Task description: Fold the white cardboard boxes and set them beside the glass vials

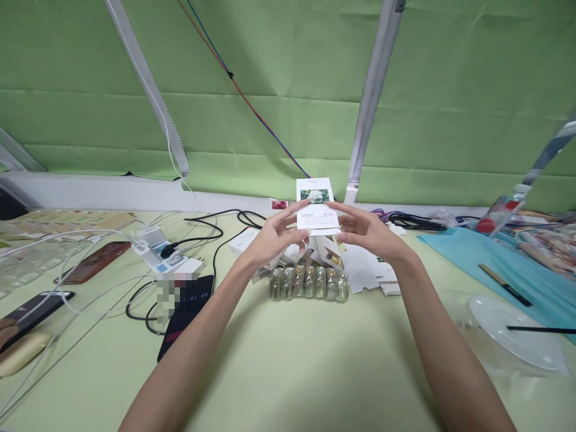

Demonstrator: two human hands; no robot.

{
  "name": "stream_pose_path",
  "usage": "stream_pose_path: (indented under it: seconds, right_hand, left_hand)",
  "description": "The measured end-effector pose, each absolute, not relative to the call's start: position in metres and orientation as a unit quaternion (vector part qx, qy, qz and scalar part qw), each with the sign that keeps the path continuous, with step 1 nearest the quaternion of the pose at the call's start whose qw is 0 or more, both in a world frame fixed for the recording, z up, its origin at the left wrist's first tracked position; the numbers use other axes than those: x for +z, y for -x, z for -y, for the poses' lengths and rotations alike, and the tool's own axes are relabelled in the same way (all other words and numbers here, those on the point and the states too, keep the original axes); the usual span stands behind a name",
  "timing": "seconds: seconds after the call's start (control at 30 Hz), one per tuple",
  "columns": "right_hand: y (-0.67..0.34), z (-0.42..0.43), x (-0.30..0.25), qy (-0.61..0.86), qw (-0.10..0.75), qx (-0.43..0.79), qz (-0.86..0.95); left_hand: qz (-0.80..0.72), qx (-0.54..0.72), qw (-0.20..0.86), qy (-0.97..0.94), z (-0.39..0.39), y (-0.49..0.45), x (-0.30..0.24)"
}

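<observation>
Between my two hands is a small white box (317,217) with a white flower picture and small print on its front. My left hand (279,233) grips its left edge, fingertips along the side. On the opposite edge, my right hand (365,229) holds it the same way. Below the box stands a row of several small clear glass bottles (309,284) with shiny tops. Just behind them lie small light-coloured cartons (327,251), partly hidden by the hands and box. White flat cards (361,271) rest to the right of the bottles.
On the left lie a power strip (159,251), tangled cables, a dark phone showing a timer (185,309) and other phones. To the right are blue cloth (468,255), a knife (504,285), a lidded plastic bowl (513,330) and a plastic bottle (503,211).
</observation>
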State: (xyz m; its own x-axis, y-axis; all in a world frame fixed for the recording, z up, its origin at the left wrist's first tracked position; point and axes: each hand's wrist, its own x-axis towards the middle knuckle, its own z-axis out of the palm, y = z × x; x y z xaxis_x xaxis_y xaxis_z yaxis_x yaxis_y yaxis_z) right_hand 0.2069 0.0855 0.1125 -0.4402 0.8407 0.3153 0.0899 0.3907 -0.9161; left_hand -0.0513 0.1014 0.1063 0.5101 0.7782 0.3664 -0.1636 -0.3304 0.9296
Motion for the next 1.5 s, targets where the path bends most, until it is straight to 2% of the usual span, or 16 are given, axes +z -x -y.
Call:
stream_pose_path:
  seconds: [1.5]
  right_hand:
    - [-0.2056, -0.0861, 0.1122, 0.329, 0.432, 0.436, 0.718]
  left_hand:
    - [-0.211, 0.447, 0.537, -0.684, -0.1006, 0.0499, 0.1063]
